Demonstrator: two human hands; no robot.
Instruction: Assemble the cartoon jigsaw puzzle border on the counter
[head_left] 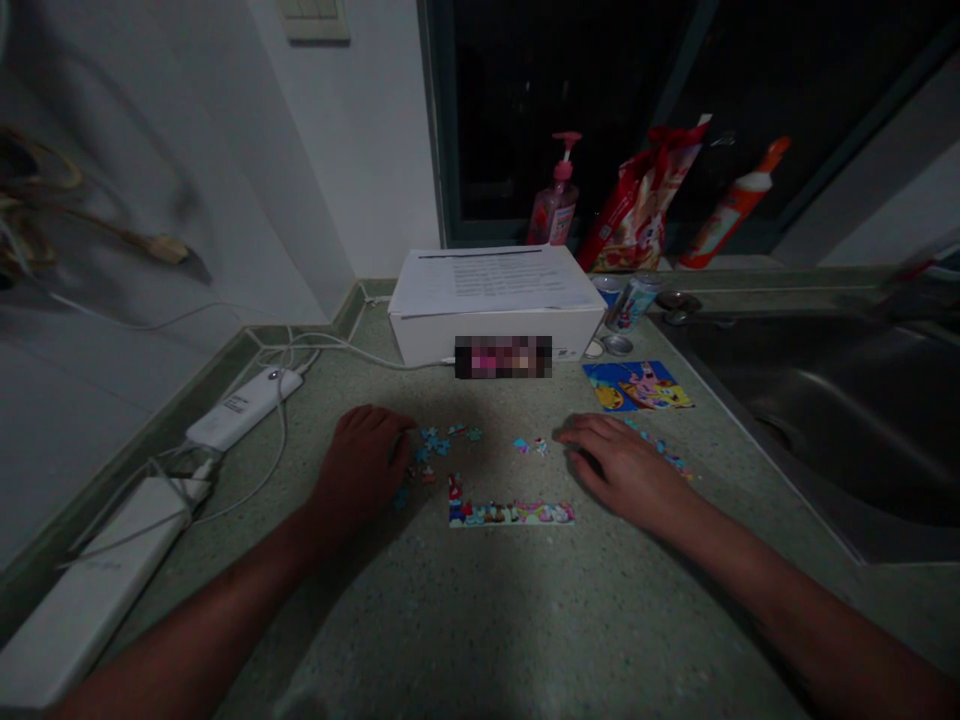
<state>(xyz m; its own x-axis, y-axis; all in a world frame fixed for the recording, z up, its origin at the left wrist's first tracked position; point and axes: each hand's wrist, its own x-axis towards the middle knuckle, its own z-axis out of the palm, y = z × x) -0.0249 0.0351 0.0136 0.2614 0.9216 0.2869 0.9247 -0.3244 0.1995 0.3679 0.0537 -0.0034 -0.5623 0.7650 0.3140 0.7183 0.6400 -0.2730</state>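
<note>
Several knobbed puzzle pieces near L-shaped joined strip; speckled green countertop.

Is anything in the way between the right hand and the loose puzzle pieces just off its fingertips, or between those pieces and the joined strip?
Nothing visible is. The right hand is just beside the loose puzzle pieces with no object between, and only countertop shows between them and the joined strip.

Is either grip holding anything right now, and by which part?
Nothing is visibly held. The right grip is open beside two puzzle pieces; the left grip is by a loose cluster, its underside hidden, so unconfirmed.
</note>
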